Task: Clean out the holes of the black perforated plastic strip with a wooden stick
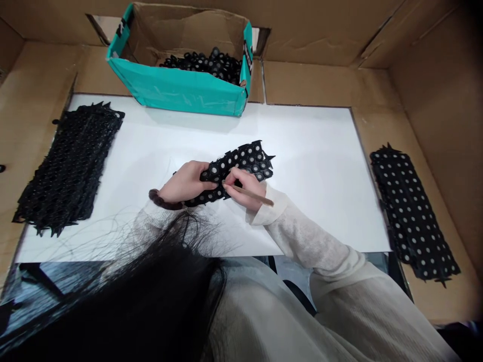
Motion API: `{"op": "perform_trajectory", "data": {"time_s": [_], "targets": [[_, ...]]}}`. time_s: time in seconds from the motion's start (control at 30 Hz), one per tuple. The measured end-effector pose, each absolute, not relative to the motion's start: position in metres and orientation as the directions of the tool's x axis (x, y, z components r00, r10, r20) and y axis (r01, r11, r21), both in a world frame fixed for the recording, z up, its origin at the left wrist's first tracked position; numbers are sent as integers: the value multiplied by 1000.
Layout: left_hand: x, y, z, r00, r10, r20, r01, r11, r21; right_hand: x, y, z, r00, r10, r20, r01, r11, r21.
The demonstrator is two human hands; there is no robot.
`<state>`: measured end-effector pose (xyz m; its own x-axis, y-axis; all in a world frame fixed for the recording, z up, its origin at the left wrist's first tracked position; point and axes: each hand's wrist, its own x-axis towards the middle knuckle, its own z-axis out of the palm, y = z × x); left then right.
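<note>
A black perforated strip [249,153] with rows of round, pale-centred pieces set in it lies slanted on the white board. My left hand [186,182] grips its left part, thumb on top and fingers along the far edge. My right hand [245,187] pinches a thin wooden stick [254,195] whose tip points down at the middle of the strip, close to my left thumb. The fingers hide the tip, so I cannot tell what it touches. Part of the strip is covered by both hands.
A teal-edged cardboard box [181,90] holding loose black round pieces [211,64] stands behind. At left lies a stack of black perforated strips [71,166]; at right, a stack of strips with pale dots [415,216]. Cardboard walls [309,35] surround the white board [313,201]. Dark hair hangs at lower left.
</note>
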<state>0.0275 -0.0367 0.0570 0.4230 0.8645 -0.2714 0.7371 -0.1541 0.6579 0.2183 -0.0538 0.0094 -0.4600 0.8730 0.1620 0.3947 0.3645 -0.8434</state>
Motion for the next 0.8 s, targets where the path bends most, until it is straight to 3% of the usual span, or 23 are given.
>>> {"op": "perform_trajectory", "data": {"time_s": [0.17,0.37,0.47,0.57,0.8], "targets": [[30,-39,57,447,865,-229,761,-233,605,214,-54,9,-412,896,165,422,348,-837],[29,-38,52,404,903,-145,869,-330,370,222,-48,3,-279,957,79,178,132,-975],[29,-39,48,376,922,-90,902,-342,263,226,-48,4,-291,952,92,143,138,-980],[30,-42,47,345,938,-45,924,-331,190,229,-53,12,-357,928,110,232,202,-951],[32,-42,52,327,944,-41,928,-313,203,232,-63,20,-343,930,132,296,241,-924]]}}
